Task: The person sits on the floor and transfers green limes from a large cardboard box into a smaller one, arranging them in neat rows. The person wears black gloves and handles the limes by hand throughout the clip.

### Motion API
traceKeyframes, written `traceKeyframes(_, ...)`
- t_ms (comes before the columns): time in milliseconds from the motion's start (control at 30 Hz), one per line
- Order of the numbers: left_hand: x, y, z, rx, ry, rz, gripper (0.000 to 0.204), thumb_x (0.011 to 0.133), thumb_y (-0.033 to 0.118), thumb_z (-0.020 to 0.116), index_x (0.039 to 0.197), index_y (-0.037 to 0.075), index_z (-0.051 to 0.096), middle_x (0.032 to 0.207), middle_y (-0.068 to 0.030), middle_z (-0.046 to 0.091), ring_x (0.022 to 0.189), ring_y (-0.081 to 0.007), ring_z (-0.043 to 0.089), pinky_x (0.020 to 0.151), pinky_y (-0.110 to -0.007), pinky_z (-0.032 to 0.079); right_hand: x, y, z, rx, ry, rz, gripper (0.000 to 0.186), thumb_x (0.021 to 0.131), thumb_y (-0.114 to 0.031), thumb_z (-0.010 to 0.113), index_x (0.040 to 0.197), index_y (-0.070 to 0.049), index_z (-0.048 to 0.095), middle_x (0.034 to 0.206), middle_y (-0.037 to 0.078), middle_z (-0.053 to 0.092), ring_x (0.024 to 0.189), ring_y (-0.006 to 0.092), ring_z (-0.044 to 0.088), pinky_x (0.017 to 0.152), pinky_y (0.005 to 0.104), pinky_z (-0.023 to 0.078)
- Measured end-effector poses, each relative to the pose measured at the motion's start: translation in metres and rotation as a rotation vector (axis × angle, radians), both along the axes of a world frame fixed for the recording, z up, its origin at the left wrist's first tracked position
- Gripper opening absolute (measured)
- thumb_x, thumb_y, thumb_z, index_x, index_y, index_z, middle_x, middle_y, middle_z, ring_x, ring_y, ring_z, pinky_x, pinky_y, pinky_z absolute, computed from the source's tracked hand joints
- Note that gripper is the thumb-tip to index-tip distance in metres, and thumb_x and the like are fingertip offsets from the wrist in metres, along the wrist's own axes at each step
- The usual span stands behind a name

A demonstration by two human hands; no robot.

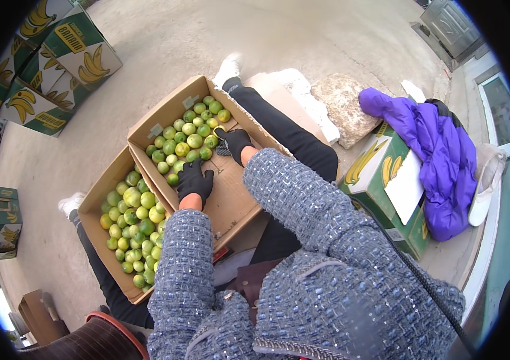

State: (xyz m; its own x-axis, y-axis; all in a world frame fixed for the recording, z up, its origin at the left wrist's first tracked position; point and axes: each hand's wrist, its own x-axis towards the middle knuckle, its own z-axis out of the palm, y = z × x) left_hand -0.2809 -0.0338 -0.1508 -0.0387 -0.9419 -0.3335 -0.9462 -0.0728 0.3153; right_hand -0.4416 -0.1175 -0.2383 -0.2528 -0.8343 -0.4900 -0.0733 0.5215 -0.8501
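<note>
Two cardboard boxes lie side by side between my outstretched legs. In the right box (231, 201), round green to yellow-green fruits (195, 141) fill the far left part, and bare cardboard shows nearer me. The left box (96, 201) is packed with many more such fruits (141, 213). Both hands wear black gloves. My left hand (195, 182) rests over the near fruits of the right box, thumb apart and fingers stretched forward. To its right, my right hand (235, 144) has its fingers curled at a yellowish fruit (220, 129) by the row's edge; its fingertips are partly hidden.
Banana cartons (81, 51) are stacked at the far left. On the right stands another banana carton (369, 171) with a purple jacket (441, 162) over it, beside a white shoe (486, 186). A large stone (345, 108) lies beyond my right leg; a red-rimmed bucket (99, 339) is at lower left.
</note>
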Motion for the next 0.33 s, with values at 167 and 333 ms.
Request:
traceKeyframes(167, 0.017, -0.006, -0.011, 0.074, 0.071, -0.025, 0.054, 0.084, 0.038, 0.058, 0.134, 0.019, 0.051, 0.131, -0.0163, 0.049, 0.119, -0.0369, 0.048, 0.1, -0.047, 0.042, 0.02, 0.011, 0.007, 0.008, -0.122, 0.008, 0.062, 0.079, -0.044, 0.073, 0.107, 0.011, 0.063, 0.101, 0.022, 0.068, 0.087, 0.0294, 0.068, 0.076, 0.0371, 0.052)
traceKeyframes(333, 0.002, -0.004, -0.001, 0.057, 0.151, -0.111, 0.061, 0.084, 0.038, 0.06, 0.141, 0.022, 0.045, 0.142, -0.0181, 0.042, 0.13, -0.0383, 0.041, 0.107, -0.043, 0.037, 0.014, 0.006, -0.014, -0.012, -0.355, -0.041, 0.058, 0.079, -0.041, 0.074, 0.109, 0.008, 0.064, 0.102, 0.022, 0.068, 0.089, 0.028, 0.068, 0.077, 0.0362, 0.051)
